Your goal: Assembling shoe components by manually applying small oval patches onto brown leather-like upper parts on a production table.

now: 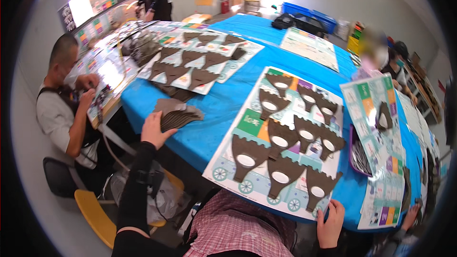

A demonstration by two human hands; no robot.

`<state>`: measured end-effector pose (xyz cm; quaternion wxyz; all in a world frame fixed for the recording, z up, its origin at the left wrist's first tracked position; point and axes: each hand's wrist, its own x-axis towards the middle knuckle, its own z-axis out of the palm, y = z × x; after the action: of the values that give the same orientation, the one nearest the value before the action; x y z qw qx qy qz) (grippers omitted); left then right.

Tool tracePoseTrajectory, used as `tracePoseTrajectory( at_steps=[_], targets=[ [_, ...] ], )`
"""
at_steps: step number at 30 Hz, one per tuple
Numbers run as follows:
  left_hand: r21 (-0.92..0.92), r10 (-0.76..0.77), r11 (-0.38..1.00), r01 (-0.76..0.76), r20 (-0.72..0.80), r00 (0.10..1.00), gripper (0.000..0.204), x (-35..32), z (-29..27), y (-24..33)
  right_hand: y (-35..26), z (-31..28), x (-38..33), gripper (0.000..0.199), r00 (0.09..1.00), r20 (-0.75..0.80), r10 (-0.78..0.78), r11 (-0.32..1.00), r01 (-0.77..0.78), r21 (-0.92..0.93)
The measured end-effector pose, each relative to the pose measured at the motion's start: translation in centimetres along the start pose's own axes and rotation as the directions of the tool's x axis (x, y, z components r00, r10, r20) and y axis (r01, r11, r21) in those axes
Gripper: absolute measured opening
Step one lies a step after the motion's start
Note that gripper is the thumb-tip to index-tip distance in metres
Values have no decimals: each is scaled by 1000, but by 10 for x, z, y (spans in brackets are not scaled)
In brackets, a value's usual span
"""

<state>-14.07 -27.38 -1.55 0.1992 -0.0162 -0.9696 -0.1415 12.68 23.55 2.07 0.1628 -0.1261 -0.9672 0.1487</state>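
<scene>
Over on the left, a seated co-worker point(59, 109) bends over handwork. Now the left hand point(158, 131), thumb and fingers spread at the near-left edge of a fanned stack of brown pieces point(183, 118); can't tell if it grips. Mid-surface point(204, 131), there's the printed board point(223, 163) carrying brown cut-outs point(253, 150) with white ovals. The right hand point(331, 226), fingers bent, meets its near-right corner, grip unclear. Further right, a purple basket point(353, 165)!
</scene>
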Motion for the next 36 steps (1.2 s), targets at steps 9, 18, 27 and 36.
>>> tracePoseTrajectory(
  at_steps=[9, 18, 27, 36],
  targets=[
    [-34, 84, 996, -80, 119, 989, 48, 44, 25, -164, -18, -7, 56, 31, 946, -320, -51, 965, 129, 227],
    [-464, 398, 816, -344, 20, 917, 37, -22, -102, 264, -109, 2, 90, 65, 849, -377, -370, 554, 528, 644],
    [-737, 961, 189, -649, 3, 276, 71, -74, -73, 385, -39, -17, 70, 49, 942, 74, 327, -80, -51, 995],
    [-498, 739, 596, -630, 33, 673, 36, -4, -57, 306, 158, -84, 82, 50, 695, -270, 666, 325, 56, 944]
  ],
)
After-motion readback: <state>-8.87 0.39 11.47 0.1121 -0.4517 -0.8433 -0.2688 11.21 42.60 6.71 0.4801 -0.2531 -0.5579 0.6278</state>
